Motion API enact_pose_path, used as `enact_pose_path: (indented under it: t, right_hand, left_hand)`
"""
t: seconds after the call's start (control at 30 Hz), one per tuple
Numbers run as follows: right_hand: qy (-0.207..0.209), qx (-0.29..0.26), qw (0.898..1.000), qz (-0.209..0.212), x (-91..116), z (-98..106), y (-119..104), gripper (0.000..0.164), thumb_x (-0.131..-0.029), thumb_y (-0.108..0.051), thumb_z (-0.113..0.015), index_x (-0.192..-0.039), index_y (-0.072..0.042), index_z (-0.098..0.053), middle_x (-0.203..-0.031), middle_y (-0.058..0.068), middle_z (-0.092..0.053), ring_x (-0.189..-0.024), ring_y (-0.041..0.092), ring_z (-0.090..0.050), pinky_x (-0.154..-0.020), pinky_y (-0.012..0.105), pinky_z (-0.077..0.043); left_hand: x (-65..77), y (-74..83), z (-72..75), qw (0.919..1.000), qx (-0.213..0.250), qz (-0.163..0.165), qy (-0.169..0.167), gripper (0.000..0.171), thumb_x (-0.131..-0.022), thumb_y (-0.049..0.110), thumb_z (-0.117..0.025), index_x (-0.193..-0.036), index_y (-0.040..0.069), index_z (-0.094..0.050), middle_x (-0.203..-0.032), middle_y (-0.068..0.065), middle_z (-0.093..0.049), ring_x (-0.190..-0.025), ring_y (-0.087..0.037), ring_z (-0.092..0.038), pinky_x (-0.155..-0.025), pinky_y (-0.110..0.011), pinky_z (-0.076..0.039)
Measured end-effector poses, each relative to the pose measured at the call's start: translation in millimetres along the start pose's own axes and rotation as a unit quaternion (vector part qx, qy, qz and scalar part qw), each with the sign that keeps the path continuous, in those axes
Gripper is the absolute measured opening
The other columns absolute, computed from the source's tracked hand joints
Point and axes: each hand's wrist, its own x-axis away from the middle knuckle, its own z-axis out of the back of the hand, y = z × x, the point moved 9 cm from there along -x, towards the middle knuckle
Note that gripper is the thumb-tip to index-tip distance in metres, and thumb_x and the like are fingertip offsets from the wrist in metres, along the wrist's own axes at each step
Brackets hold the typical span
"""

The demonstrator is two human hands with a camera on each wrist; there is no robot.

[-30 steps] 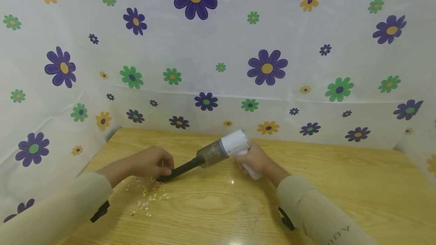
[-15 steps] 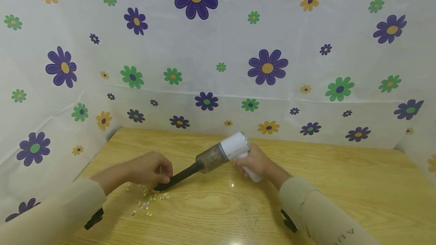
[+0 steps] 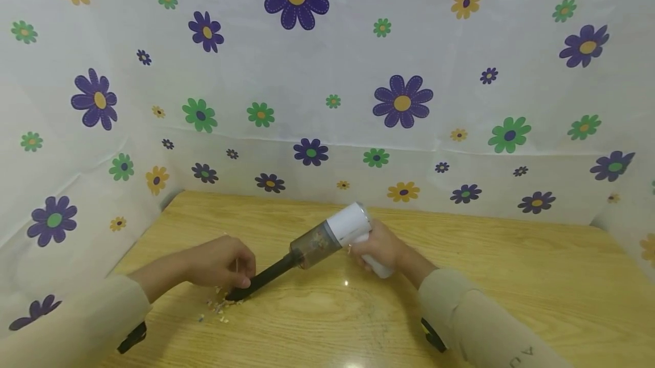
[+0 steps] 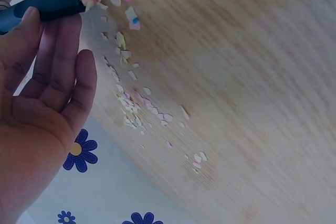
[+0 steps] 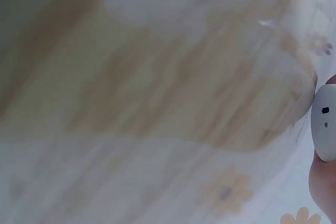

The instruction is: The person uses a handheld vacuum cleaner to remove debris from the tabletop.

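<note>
A white handheld vacuum [image 3: 350, 224] with a see-through dust cup [image 3: 314, 244] slants down to the left across the table. My right hand [image 3: 381, 245] grips its handle, whose white butt end [image 5: 325, 121] shows at the edge of the right wrist view. Near the tip of the long black nozzle [image 3: 270, 273], my left hand [image 3: 220, 263] pinches it between thumb and fingers. Small paper-like scraps [image 3: 221, 312], pale with some pink and blue, lie around the nozzle mouth. In the left wrist view, more scraps [image 4: 134, 108] spread along the wood beside the left hand [image 4: 42, 98].
Wood-grain tabletop [image 3: 460, 288] stretches under both arms. White sheeting [image 3: 327, 55] printed with flowers stands behind the table and along both sides. Dark wrist-worn devices sit under the left sleeve [image 3: 77, 322] and the right sleeve [image 3: 486, 317].
Both hands have moved the vacuum nearer the body and slightly left, its nozzle tip sliding over the scraps. Fewer scraps show in the head view than before.
</note>
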Motion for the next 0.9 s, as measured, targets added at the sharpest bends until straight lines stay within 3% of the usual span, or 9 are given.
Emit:
enact_pose_path:
  t: [0.23,0.5,0.9]
  right_hand:
    - [-0.006,-0.016,1.0,0.009,-1.1,-10.8,-2.9,0.021,-0.077,-0.001,-0.061,-0.097,0.001,-0.055,-0.054,0.003,-0.055,-0.041,0.015,-0.051,-0.044,0.028,-0.047]
    - [-0.023,-0.018,1.0,0.004,-3.7,-22.0,-4.4,0.024,-0.079,-0.002,-0.062,-0.101,0.0,-0.053,-0.057,0.003,-0.056,-0.043,0.015,-0.051,-0.045,0.027,-0.048]
    - [0.064,-0.03,0.997,-0.021,-9.8,1.0,5.7,0.023,-0.078,-0.002,-0.063,-0.099,0.004,-0.054,-0.06,0.004,-0.057,-0.047,0.014,-0.053,-0.047,0.027,-0.049]
  left_hand:
    - [9.1,-1.1,-1.2,0.9999,0.003,-0.001,-0.01,0.005,-0.086,0.018,-0.077,-0.085,0.017,-0.072,-0.078,0.014,-0.066,-0.069,0.002,-0.058,-0.064,-0.022,-0.051]
    - [20.9,-1.5,-3.8,0.9974,0.061,0.0,-0.039,0.006,-0.088,0.013,-0.075,-0.084,0.014,-0.069,-0.077,0.011,-0.065,-0.063,-0.002,-0.063,-0.061,-0.024,-0.055]
    - [2.4,-19.4,25.7,0.9996,0.023,0.013,-0.009,0.008,-0.1,0.016,-0.059,-0.096,0.013,-0.064,-0.094,0.004,-0.064,-0.085,-0.008,-0.059,-0.071,-0.028,-0.052]
